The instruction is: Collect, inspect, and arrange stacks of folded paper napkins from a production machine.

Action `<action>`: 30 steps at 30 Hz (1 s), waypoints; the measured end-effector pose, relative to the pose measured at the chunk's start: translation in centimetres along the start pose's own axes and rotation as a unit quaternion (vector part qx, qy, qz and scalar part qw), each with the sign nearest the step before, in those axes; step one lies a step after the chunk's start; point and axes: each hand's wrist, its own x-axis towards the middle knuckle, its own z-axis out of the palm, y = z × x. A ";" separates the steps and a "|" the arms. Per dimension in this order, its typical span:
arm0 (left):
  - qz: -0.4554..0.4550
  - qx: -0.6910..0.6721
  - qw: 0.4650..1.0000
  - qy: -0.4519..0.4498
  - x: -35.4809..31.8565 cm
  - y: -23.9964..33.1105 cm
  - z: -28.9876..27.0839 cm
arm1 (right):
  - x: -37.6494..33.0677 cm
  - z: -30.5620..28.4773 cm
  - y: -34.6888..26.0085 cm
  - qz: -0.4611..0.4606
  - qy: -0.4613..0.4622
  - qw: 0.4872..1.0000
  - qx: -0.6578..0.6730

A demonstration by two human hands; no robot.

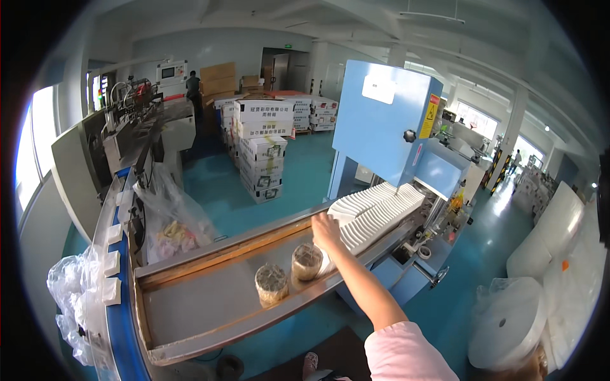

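Midway along: white rows in the tray, my hand at their near end

My right hand [325,230] is at the tray end of the white rows [384,213], fingers bent in against them. I can't tell whether I have a grip on any of the white pieces or only press on them, because my fingertips are hidden. My left hand is out of sight.

The white rows lie side by side in the upper right part of the metal tray [203,301], reaching back to the blue machine [381,120]. They look like many thin layers standing on edge, a little wavy, and my forearm covers part of the nearer row.

Two squat brown-wrapped cylinders stand in the tray: the nearer cylinder [271,286] is apart from the rows, while the farther cylinder [307,261] is just beside the end of the nearer row. I can't make out whether those two touch.

As for how far things are, I'd judge it partway. Three white squares [112,263] already lie along the blue belt [121,324] at the tray's left end. The long rows are all up by the machine, and none of them reaches the stretch of tray between the cylinders and the belt
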 end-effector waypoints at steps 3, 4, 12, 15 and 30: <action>0.055 -0.013 0.996 -0.063 3.4 0.3 6.6 | 4.1 2.7 7.0 0.045 -0.068 0.993 -0.083; 0.045 0.029 0.995 -0.088 4.6 0.9 8.4 | 5.5 3.4 8.1 0.047 -0.133 0.988 -0.060; 0.302 0.365 0.877 -0.087 15.9 4.8 23.7 | 10.3 9.0 13.4 -0.069 0.081 0.994 -0.011; 0.088 0.253 0.939 -0.216 19.0 5.1 25.4 | 10.2 7.5 14.5 -0.256 -0.014 0.957 0.138; 0.431 0.529 0.555 -0.477 36.9 2.0 43.0 | 8.4 8.2 15.3 -0.127 0.023 0.991 0.039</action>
